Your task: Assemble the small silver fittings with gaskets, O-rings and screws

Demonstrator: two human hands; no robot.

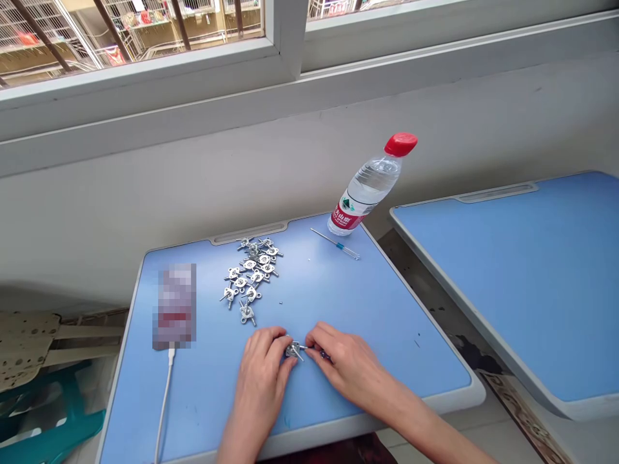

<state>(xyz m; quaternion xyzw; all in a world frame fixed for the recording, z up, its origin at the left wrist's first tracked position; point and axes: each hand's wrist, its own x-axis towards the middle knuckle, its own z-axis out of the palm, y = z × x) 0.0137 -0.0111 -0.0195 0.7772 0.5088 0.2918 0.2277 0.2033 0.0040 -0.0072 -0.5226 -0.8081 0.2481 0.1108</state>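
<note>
Head view: bottle holds water; left hand, right hand pinch metal bracket.

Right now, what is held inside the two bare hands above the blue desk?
A small silver metal part with pins, between the left hand and right hand. A dark blue item shows by the right fingers, which hide most of it.

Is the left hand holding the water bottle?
No, the water bottle sits at the far edge of the blue desk, apart from the left hand, which is at a small metal part with the right hand.
</note>
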